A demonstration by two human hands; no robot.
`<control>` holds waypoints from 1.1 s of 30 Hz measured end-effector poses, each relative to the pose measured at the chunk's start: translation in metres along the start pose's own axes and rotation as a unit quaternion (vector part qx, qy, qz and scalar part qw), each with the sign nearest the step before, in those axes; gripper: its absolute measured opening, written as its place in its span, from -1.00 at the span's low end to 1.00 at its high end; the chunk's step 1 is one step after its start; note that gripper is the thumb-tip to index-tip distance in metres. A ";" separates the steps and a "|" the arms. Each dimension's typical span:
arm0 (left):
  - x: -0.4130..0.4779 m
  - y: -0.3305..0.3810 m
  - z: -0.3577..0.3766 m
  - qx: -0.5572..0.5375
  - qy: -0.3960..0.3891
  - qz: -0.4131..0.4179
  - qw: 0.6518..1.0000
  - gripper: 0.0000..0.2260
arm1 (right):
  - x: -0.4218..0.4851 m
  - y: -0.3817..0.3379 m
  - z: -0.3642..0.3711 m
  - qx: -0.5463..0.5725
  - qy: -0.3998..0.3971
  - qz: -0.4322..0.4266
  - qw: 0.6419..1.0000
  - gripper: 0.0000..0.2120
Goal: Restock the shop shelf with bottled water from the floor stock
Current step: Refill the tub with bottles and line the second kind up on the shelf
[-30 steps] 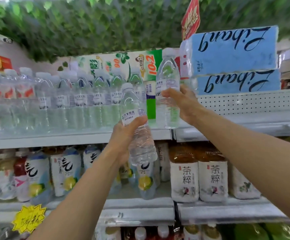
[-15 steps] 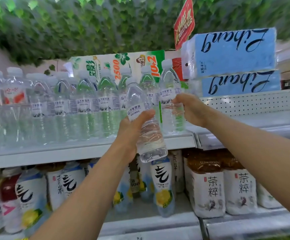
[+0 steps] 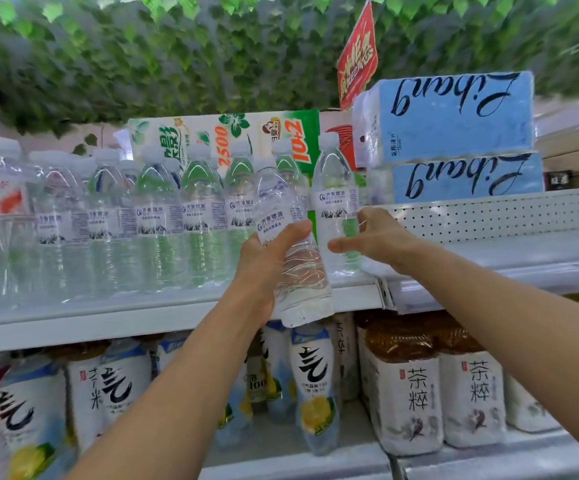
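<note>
The left hand (image 3: 263, 268) is gripping a water bottle (image 3: 298, 282) in curled fingers before the upper shelf (image 3: 142, 320), its long axis tilting cap-up and leftward. The right hand (image 3: 381, 240) is seemingly cupping an upright bottle (image 3: 333, 202) on that shelf.

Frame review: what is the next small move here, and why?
Probably the right hand lets go of the upright bottle, which already stands on the shelf at the row's right end. That clears room for the left hand to lift its tilted bottle, whose base hangs below the shelf edge.
</note>
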State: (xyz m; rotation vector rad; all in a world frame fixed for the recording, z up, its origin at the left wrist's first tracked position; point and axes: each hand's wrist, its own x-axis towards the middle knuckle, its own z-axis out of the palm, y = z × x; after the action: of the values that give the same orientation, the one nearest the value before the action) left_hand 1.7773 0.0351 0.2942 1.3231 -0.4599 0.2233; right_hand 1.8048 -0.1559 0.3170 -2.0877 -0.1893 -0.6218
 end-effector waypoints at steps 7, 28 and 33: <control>0.003 -0.001 0.001 0.023 0.024 -0.002 0.999 -0.15 | 0.031 0.012 0.003 -0.024 -0.006 0.020 0.999 -0.59; 0.000 -0.002 0.008 0.054 0.050 -0.010 0.997 -0.35 | 0.068 0.023 0.024 -0.095 -0.024 0.014 0.995 -0.34; -0.006 -0.001 0.014 0.073 0.055 0.003 0.996 -0.38 | 0.045 0.010 0.015 -0.088 0.035 -0.026 0.995 -0.52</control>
State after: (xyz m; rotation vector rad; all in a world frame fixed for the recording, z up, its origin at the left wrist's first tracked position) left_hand 1.7694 0.0217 0.2926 1.4448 -0.3585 0.3387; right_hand 1.8527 -0.1540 0.3254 -2.2316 -0.1543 -0.7649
